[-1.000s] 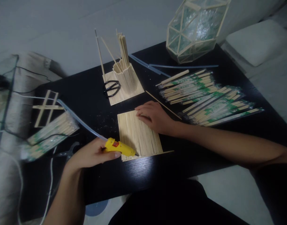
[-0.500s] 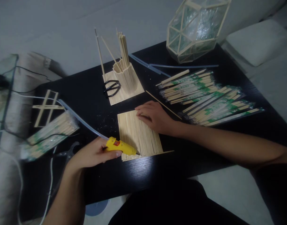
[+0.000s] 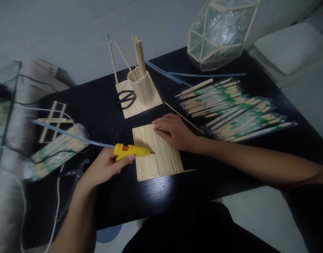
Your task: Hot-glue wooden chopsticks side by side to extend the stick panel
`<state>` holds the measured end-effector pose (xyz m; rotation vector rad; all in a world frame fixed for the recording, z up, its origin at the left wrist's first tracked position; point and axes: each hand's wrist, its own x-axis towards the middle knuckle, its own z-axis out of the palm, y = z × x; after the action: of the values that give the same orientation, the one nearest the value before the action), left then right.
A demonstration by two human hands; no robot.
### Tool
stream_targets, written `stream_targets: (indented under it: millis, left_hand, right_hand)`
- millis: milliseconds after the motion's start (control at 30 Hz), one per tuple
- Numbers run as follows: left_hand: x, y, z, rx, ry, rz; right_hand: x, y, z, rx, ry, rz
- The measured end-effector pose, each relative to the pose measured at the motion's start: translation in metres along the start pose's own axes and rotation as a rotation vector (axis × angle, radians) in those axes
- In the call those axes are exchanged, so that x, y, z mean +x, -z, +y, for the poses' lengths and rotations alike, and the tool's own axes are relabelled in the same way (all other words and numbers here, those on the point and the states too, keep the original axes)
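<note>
My left hand (image 3: 106, 164) is closed round the handle of a yellow hot glue gun (image 3: 131, 151), with a long translucent glue stick (image 3: 74, 135) running out of its back. The gun's nozzle points right, above a flat panel of side-by-side wooden sticks (image 3: 148, 163). One thin stick (image 3: 188, 170) lies along the panel's near edge and juts past its right corner. On the panel's upper right part rests my right hand (image 3: 174, 131), fingers lightly bent and laid on the sticks, thumb apart from them.
Behind the panel, a round stick holder (image 3: 143, 89) stands on a square stick base with black-handled scissors (image 3: 126, 99). Wrapped chopsticks (image 3: 238, 112) lie right, a geometric glass-like case (image 3: 216, 38) stands back right. At left are a stick frame (image 3: 52, 121), a chopstick pack (image 3: 58, 153) and cables.
My left hand has lifted the glue gun up and away from the panel's near edge; its glue stick has swung to the left. My right hand has stayed in place.
</note>
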<state>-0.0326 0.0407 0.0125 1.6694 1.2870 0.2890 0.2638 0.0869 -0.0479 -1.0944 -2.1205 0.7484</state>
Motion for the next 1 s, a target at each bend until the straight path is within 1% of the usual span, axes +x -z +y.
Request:
stream_targets:
  millis: [267, 500, 600, 667, 833, 1000]
  left_hand:
    - [0.004, -0.007, 0.005, 0.094, 0.070, 0.205]
    - [0.012, -0.014, 0.006, 0.179, 0.102, 0.326]
    - [0.013, -0.015, 0.007, 0.186, 0.123, 0.336]
    - [0.013, -0.014, 0.006, 0.145, 0.131, 0.316]
    - [0.012, -0.010, -0.001, -0.047, 0.182, 0.260]
    - [0.016, -0.010, -0.001, -0.245, 0.309, 0.217]
  right_hand:
    - [-0.001, -0.002, 0.001, 0.024, -0.002, 0.016]
    - [0.000, -0.003, 0.002, 0.024, -0.006, 0.025]
    - [-0.001, -0.004, 0.002, 0.013, 0.007, 0.036]
    - [-0.001, -0.004, 0.002, 0.005, 0.011, 0.032]
    - [-0.002, -0.002, 0.000, 0.003, -0.001, 0.000]
    - [-0.001, -0.002, -0.001, -0.001, -0.007, -0.017]
